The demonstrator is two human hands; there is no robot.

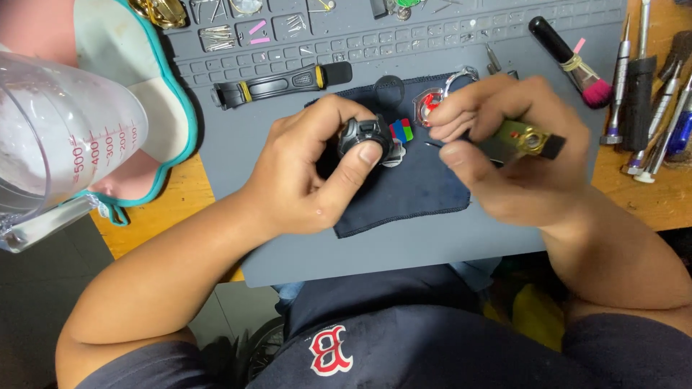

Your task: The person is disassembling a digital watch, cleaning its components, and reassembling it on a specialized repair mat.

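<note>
A dark grey watch case is gripped in the left hand, the thumb pressed on its near edge and the fingers curled around its far side, so the hand is clamped on it. The case is held just above a dark blue cloth, which is spread on a grey work mat.

A small tool with a brass-coloured fitting and a black handle is pinched in the right hand, the fingers closed around it; its thin metal tip is pointed toward the watch case and is seen just beside it, above the cloth.

On the cloth, between the two hands, small red, blue and green pieces are seen, and a round clear part with red markings lies at the cloth's far edge.

Beyond the cloth, a black watch strap with a yellow band is laid on the mat. To the right of the cloth, a pink-bristled brush and several screwdrivers are placed. Well to the left of the cloth, a clear measuring jug is seen.
</note>
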